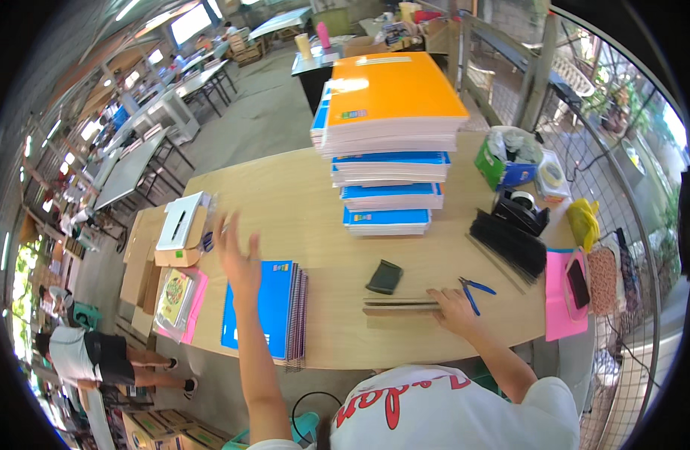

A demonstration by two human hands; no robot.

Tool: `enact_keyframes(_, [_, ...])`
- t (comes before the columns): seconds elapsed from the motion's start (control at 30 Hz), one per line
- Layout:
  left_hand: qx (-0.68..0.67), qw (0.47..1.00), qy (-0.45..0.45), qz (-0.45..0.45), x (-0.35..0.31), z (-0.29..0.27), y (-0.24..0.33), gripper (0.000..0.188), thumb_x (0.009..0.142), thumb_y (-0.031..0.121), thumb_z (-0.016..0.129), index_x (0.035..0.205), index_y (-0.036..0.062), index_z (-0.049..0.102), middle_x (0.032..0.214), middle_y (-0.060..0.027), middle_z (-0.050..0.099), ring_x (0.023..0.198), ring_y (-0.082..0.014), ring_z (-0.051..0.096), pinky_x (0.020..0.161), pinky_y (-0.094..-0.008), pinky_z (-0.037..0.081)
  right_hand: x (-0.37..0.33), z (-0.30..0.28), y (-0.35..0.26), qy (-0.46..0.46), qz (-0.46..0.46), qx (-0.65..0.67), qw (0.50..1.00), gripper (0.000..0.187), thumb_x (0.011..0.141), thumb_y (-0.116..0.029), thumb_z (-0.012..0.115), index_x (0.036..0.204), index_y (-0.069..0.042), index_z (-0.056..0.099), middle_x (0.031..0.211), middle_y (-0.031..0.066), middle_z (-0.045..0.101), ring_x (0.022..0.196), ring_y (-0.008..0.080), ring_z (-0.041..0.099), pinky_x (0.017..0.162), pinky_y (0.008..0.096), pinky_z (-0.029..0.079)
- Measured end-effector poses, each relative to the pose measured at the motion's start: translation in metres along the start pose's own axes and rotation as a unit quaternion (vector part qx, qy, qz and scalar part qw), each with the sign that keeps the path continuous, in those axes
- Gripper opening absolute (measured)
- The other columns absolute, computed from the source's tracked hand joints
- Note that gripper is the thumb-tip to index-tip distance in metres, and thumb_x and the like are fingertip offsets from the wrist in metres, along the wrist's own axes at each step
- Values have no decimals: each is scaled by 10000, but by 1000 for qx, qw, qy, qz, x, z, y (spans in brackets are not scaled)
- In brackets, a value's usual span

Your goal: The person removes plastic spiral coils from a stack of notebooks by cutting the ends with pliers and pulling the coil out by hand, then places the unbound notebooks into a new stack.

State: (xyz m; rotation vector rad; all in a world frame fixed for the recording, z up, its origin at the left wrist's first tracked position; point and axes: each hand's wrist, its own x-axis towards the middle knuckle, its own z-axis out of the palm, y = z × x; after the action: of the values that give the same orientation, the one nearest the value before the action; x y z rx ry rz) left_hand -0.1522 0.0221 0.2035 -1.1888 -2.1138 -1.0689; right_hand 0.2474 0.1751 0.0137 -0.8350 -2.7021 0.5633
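Note:
My left hand is raised with its fingers spread, slightly blurred, above the far edge of a stack of blue spiral notebooks. Nothing shows in it. Its forearm crosses over the stack, whose coil edges face right. My right hand rests low on the table, fingers curled over the right end of long thin dark strips; whether these are binding coils I cannot tell. Just right of that hand lie blue-handled pliers, jaws apart. A dark green block-like piece sits beyond the strips.
A tall pile of notebooks, orange on top, rises at the back. Along the right are a black brush, a tape dispenser, a green box and a pink folder. A white tray stands left.

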Motion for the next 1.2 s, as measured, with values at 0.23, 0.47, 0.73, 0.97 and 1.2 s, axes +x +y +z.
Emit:
enact_keyframes(0.23, [-145, 880, -199, 406, 140, 68, 252, 599, 762, 99, 786, 1316, 242, 611, 1360, -122, 531, 1203, -315, 551, 993, -423, 484, 23, -16, 25, 15, 7, 4, 1000, 441, 738, -126, 784, 1138, -130, 597, 998, 81, 623, 963, 319, 634, 849, 444, 486])
enact_keyframes(0.47, [-13, 790, -432, 434, 199, 121, 291, 549, 672, 83, 832, 1187, 200, 680, 1304, -79, 597, 1204, -290, 547, 1027, -414, 454, 6, -19, 46, 12, 31, 26, 999, 548, 733, -122, 783, 1237, -146, 570, 1043, 101, 626, 997, 334, 632, 838, 458, 505])
enact_keyframes(0.73, [-83, 760, -468, 444, 210, 119, 293, 513, 646, 38, 815, 1134, 136, 686, 1178, -52, 647, 1185, -265, 554, 1064, -398, 419, -7, -50, 51, 4, 19, 106, 994, 644, 680, -101, 827, 1270, -147, 571, 1072, 110, 618, 1038, 341, 628, 861, 450, 519])
enact_keyframes(0.97, [-99, 759, -502, 403, 215, 118, 295, 477, 673, 53, 802, 1129, 137, 689, 1183, -52, 644, 1188, -245, 551, 1032, -407, 451, -14, -63, 59, 4, 11, 125, 992, 639, 696, -149, 836, 1280, -157, 575, 1105, 117, 617, 1047, 348, 625, 865, 452, 524])
enact_keyframes(1.2, [-84, 922, -216, 311, 200, 95, 283, 517, 822, 8, 634, 1297, 202, 570, 1025, -173, 690, 920, -361, 668, 795, -409, 539, 42, -133, 48, 246, -18, 145, 958, 644, 704, -52, 793, 1309, -55, 572, 1236, 186, 580, 1150, 356, 581, 970, 405, 479])
